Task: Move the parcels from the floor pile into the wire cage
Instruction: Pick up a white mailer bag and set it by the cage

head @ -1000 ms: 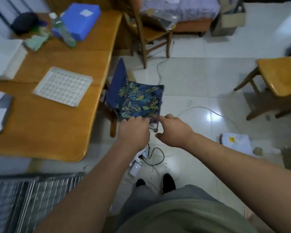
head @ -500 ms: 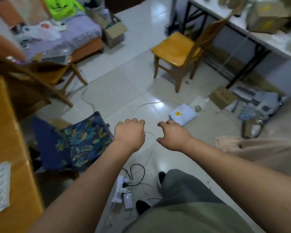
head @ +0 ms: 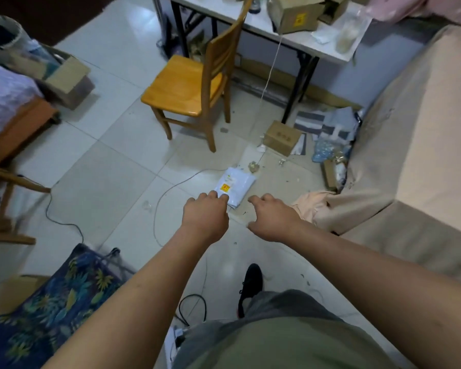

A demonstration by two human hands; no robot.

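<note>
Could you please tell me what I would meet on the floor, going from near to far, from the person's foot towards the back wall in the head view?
Shoe → white parcel → cardboard box → table.

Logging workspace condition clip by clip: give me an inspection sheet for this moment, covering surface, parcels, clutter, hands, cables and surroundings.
Surface: pale tiled floor, small debris scattered near the parcels.
Job's things: white parcel with a yellow label flat on the floor; cardboard box and grey bags beyond it by the table leg; wire cage not in view.
Clutter: crumpled scrap beside the white parcel; floral fabric lower left.
Grippers: left hand and right hand loosely curled, holding nothing, stretched toward the white parcel.
Cables: thin pale cable curving across the floor; black cable at left.
Surroundings: wooden chair, white table, beige-draped furniture at right.
</note>
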